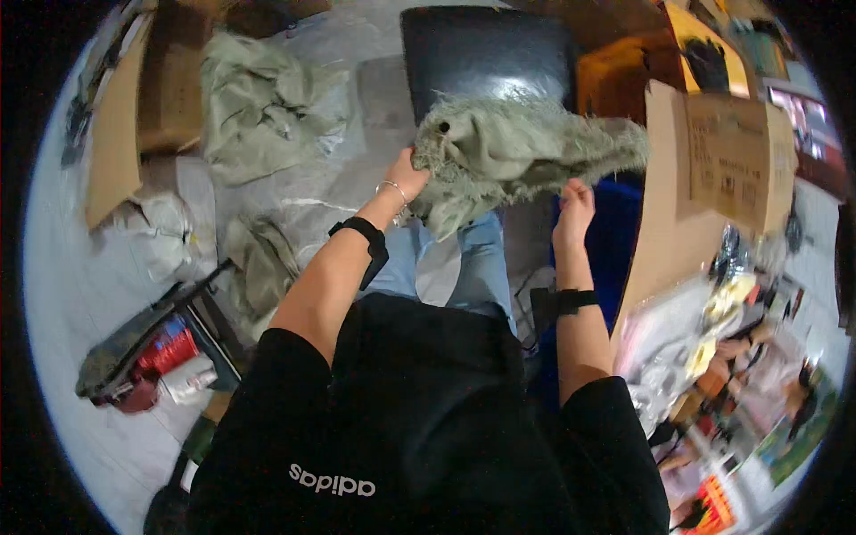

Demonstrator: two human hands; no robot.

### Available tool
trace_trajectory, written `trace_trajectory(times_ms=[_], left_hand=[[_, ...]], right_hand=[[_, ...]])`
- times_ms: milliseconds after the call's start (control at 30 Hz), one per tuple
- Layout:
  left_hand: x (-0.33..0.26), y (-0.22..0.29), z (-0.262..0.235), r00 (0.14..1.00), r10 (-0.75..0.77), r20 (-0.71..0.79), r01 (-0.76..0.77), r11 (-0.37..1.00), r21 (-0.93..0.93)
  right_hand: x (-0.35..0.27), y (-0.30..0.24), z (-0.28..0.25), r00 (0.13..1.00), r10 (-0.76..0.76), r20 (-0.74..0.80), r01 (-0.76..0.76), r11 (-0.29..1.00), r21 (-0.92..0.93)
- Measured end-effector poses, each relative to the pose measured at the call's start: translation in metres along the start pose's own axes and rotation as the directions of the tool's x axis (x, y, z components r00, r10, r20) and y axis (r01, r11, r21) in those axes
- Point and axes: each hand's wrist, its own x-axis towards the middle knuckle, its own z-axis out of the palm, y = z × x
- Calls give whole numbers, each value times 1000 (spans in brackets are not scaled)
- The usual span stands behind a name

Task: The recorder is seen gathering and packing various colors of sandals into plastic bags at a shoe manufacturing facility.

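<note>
A frayed grey-green woven sack [508, 147] is stretched out in front of me at waist height, with loose threads along its edges and a small dark hole near its left end. My left hand [410, 176] is closed on the sack's left edge. The fingers of my right hand [575, 203] are curled together at the lower right edge, pinching the fabric. Beyond the sack is a black padded seat [490, 49], partly covered by it. More crumpled green sacking [259, 107] lies on the floor at the far left, and another piece [259, 263] lies nearer.
Open cardboard boxes stand at the left [116, 134] and right [664, 196]. A blue bin [615, 241] is beside my right forearm. At the lower left is a dark bag [125, 357] with a red package [168, 349]. Plastic-wrapped goods [660, 357] crowd the right.
</note>
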Motion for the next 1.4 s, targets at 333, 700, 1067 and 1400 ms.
trace_trajectory(times_ms=[333,700,1067,1400], left_hand=[[-37,-94,53,991,-103,-80,77,958,-274],[-76,-37,4,968,-153,200,222,893,-391],[-48,-76,40,998,-11,-65,15,998,63],[-406,179,153,170,601,781,-757,587,-287]], right_hand=[[-162,84,-4,945,90,316,128,786,-605],[-166,73,55,650,248,718,525,536,-661],[-203,114,-137,861,306,405,392,107,-914],[-259,153,-260,772,514,375,-300,814,-498]])
